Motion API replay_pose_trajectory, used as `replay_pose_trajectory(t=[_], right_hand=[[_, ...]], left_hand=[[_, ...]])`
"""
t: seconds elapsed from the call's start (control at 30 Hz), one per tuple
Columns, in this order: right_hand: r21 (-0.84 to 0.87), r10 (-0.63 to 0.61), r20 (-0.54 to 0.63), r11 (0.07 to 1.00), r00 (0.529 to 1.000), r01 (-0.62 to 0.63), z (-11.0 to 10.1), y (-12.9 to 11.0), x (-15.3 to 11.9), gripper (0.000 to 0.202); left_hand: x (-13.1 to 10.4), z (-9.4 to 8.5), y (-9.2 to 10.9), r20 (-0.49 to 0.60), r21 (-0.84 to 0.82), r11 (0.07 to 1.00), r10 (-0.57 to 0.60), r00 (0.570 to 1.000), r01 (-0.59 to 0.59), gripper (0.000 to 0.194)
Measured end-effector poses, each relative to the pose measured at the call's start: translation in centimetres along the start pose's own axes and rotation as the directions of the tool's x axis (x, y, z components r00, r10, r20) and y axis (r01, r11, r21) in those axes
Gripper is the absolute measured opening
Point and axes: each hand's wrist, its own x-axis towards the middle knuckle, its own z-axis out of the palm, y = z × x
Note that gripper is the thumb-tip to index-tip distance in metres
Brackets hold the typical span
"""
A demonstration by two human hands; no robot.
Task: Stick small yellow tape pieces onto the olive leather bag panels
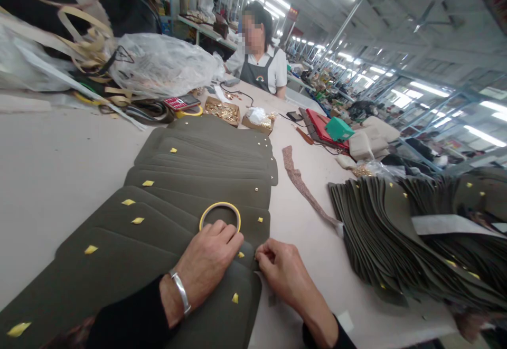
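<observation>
Dark olive flat panels [158,222] lie overlapped in a fan on the table, with small yellow tape pieces [91,250] on them. My left hand [209,256], with a silver bangle at the wrist, rests on the panels, its fingers curled around the lower edge of a yellow tape roll [220,204]. My right hand [283,264] is at the right edge of a panel, thumb and forefinger pinched together there. Whatever lies between those fingertips is too small to make out. A yellow piece [241,255] sits between the two hands.
Stacked olive panels [376,233] fill the right side. Small boxes of gold-coloured parts [222,111] stand at the back, near a plastic bag [162,64]. A brown strip [304,188] lies right of the panels. A person in an apron [261,72] is across the table.
</observation>
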Motion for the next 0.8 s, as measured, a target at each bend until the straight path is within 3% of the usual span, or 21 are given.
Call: replay_pose_trajectory(t=[0.07, 0.2, 0.3, 0.43, 0.5, 0.6, 0.7, 0.8], right_hand=[[-0.016, 0.003, 0.02, 1.0, 1.0, -0.003, -0.1, 0.2, 0.2, 0.014], [-0.017, -0.03, 0.011, 0.999, 0.999, 0.031, -1.1, 0.8, 0.1, 0.027], [-0.055, -0.195, -0.023, 0.98, 0.981, 0.193, -1.6, 1.4, -0.8, 0.008], [-0.224, -0.39, 0.023, 0.895, 0.92, 0.385, -0.7, 1.6, -1.7, 0.016], [-0.283, -0.356, 0.018, 0.894, 0.934, 0.346, 0.0, 1.3, -1.6, 0.018], [-0.274, -0.209, -0.004, 0.941, 0.978, 0.2, 0.5, 0.5, -0.9, 0.017], [-0.228, -0.076, 0.0, 0.971, 0.997, 0.074, 0.3, -0.3, 0.0, 0.018], [-0.209, -0.018, -0.007, 0.978, 1.0, 0.016, -0.2, -0.8, 0.4, 0.019]], left_hand=[[0.1, 0.1, -0.1, -0.007, 0.0, 1.0, -0.013, 1.0, 0.013, 0.011], [0.3, 0.4, -0.3, -0.035, -0.009, 1.0, -0.026, 0.999, 0.026, 0.015], [0.6, 0.5, -0.3, -0.051, 0.001, 1.0, -0.028, 0.998, 0.028, 0.017], [1.0, 0.5, -0.2, -0.076, 0.028, 0.999, -0.028, 0.997, 0.03, 0.019], [1.0, 0.5, -0.4, -0.085, 0.024, 0.999, -0.022, 0.996, 0.024, 0.019], [0.8, 0.6, -0.9, -0.129, -0.001, 1.0, -0.014, 0.992, 0.014, 0.019], [0.8, 0.4, -1.5, -0.21, -0.048, 0.999, 0.015, 0.978, -0.026, 0.02], [0.9, 0.0, -1.7, -0.323, -0.091, 0.993, 0.048, 0.945, -0.082, 0.02]])
